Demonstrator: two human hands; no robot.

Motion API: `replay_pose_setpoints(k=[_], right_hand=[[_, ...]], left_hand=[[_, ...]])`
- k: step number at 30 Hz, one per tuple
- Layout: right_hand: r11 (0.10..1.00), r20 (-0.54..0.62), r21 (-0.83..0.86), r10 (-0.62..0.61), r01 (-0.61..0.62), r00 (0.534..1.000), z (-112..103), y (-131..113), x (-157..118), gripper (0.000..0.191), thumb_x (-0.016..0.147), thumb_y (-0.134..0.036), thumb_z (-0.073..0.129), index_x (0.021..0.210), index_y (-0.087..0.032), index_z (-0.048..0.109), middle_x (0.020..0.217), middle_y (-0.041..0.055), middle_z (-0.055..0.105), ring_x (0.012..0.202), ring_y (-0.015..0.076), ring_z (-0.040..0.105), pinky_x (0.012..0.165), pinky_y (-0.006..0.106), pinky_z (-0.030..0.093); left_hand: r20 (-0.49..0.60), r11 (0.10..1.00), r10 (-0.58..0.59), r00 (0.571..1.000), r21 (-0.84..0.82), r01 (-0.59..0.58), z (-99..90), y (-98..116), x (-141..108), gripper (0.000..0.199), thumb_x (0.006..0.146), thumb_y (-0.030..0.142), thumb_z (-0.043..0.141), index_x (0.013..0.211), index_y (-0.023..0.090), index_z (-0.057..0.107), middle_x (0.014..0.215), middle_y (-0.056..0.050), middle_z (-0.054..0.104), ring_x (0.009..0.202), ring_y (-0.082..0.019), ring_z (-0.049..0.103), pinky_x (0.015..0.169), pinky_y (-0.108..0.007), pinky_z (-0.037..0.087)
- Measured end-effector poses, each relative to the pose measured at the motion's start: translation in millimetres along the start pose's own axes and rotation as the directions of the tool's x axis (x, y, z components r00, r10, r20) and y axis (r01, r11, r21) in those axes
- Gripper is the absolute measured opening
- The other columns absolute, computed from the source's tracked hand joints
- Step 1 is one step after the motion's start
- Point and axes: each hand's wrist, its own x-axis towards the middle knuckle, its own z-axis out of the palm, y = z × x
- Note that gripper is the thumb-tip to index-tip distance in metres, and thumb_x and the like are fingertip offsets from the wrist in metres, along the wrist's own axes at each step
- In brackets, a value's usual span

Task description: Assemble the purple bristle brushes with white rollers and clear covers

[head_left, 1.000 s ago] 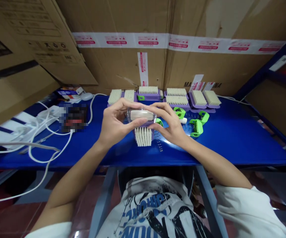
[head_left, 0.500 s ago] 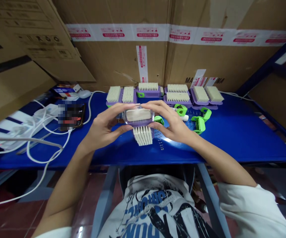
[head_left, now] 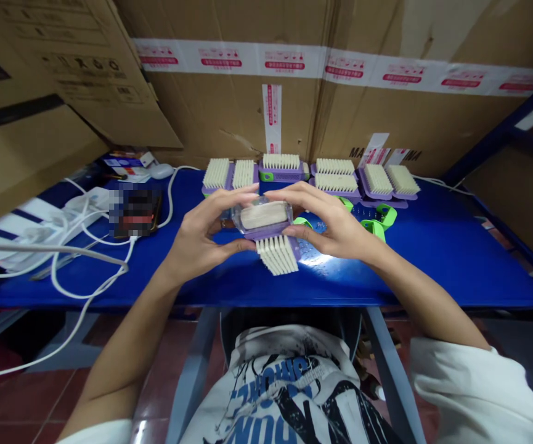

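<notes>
Between both hands is a purple brush [head_left: 266, 216] with cream bristles and a clear plastic part around it. My left hand [head_left: 204, 231] grips its left end, thumb below and fingers above. At the right end, my right hand [head_left: 335, 225] pinches it the same way. A second bristle brush [head_left: 278, 255] shows just beneath; whether the two touch I cannot tell. Right of the hands lie bright green plastic pieces [head_left: 375, 229], one partly covered by my right hand. Small shiny bits [head_left: 324, 261] are scattered on the blue table [head_left: 451, 253].
Several purple brushes [head_left: 333, 182] stand bristles-up along the back, before a taped cardboard wall [head_left: 220, 111]. To the left are a phone [head_left: 139, 213] on a charging cable, a white power strip [head_left: 30, 225] and looping white cables [head_left: 89, 302].
The held brush has tilted slightly, its right side rising, and shifted a little right in view. Both hands keep their grip. The camera view has also moved slightly.
</notes>
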Motion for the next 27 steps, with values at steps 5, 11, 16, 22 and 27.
replay_pose_setpoints(k=[5,11,16,22,27], right_hand=[[1.000,-0.045,-0.030,0.006,-0.008,0.999,-4,-4,4,0.045,0.116,-0.030,0.074,0.160,-0.024,0.070,0.138,0.0121,0.078,0.128,0.0242,0.076,0.110,0.045,0.066],[0.998,-0.050,-0.069,-0.002,-0.001,0.999,1,-6,6,0.045,0.116,-0.027,0.072,0.162,-0.027,0.070,0.139,0.0111,0.079,0.127,0.0240,0.077,0.110,0.045,0.066],[0.998,-0.028,-0.069,-0.012,0.010,1.000,3,-12,8,0.045,0.119,-0.027,0.067,0.163,-0.026,0.069,0.136,0.0118,0.075,0.127,0.0238,0.074,0.110,0.044,0.066],[0.989,0.045,-0.126,0.083,-0.077,0.996,3,-26,12,0.041,0.117,-0.036,0.069,0.156,-0.023,0.067,0.138,0.0139,0.075,0.127,0.0274,0.074,0.109,0.048,0.066],[0.988,0.009,-0.129,0.090,-0.088,0.996,2,-28,15,0.038,0.116,-0.042,0.075,0.145,-0.019,0.072,0.132,0.0121,0.082,0.116,0.0244,0.079,0.101,0.039,0.066]], left_hand=[[-0.018,0.996,0.003,1.000,0.093,-0.001,-3.2,11,2,0.072,0.092,0.039,0.104,0.158,0.041,0.074,0.153,-0.010,0.077,0.144,-0.031,0.076,0.097,-0.037,0.078],[-0.010,0.993,0.004,1.000,0.116,-0.003,-9.8,17,3,0.075,0.093,0.042,0.103,0.162,0.043,0.073,0.147,-0.008,0.080,0.131,-0.027,0.081,0.098,-0.034,0.076],[0.027,0.985,0.003,1.000,0.174,-0.008,-14.7,30,5,0.077,0.094,0.043,0.101,0.165,0.045,0.070,0.146,-0.006,0.081,0.125,-0.026,0.082,0.093,-0.031,0.074],[0.052,0.989,-0.028,0.998,0.147,0.020,-9.1,25,-3,0.087,0.098,0.043,0.097,0.176,0.045,0.057,0.153,-0.009,0.077,0.133,-0.029,0.080,0.104,-0.039,0.075],[0.017,0.976,-0.183,0.983,-0.117,0.184,23.3,3,-24,0.123,0.087,0.055,0.105,0.186,0.043,0.033,0.165,-0.014,0.071,0.142,-0.037,0.079,0.114,-0.053,0.073]])
